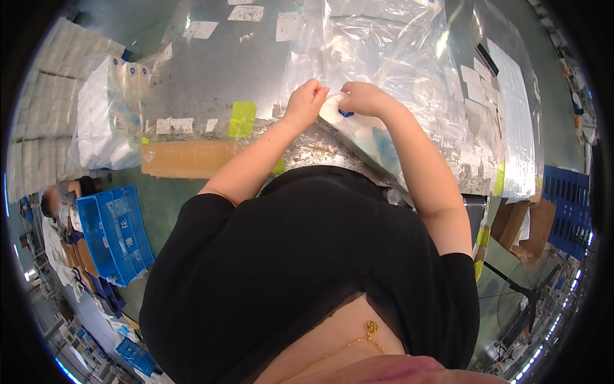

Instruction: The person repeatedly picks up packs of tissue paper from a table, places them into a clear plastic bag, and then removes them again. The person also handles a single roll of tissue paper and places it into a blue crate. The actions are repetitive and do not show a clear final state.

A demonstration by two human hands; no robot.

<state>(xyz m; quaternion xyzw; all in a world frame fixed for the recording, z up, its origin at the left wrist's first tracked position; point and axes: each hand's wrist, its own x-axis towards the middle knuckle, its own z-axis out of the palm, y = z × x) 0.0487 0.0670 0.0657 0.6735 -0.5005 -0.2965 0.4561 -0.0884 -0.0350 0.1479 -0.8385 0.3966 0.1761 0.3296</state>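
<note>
A white plastic-wrapped pack (359, 137) with pale blue print and a dark blue round mark lies slantwise at the table's near edge, close to my body. My left hand (305, 105) pinches the film at the pack's far end, thumb against fingers. Opposite it, my right hand (368, 99) has its fingers curled onto the same end, partly covering the blue mark. Exactly how the right fingertips grip the film is hard to see. Beyond both hands, a large crinkled clear plastic bag (383, 53) spreads over the worktable (225, 62).
Bagged white packs (103, 115) stand at the table's left end. Brown tape or board (192, 158) covers the front edge. A dark flat object (487, 58) lies at right. Around the table are a blue crate (115, 235), a seated person (69, 192), a cardboard box (520, 230) and a fan (530, 293).
</note>
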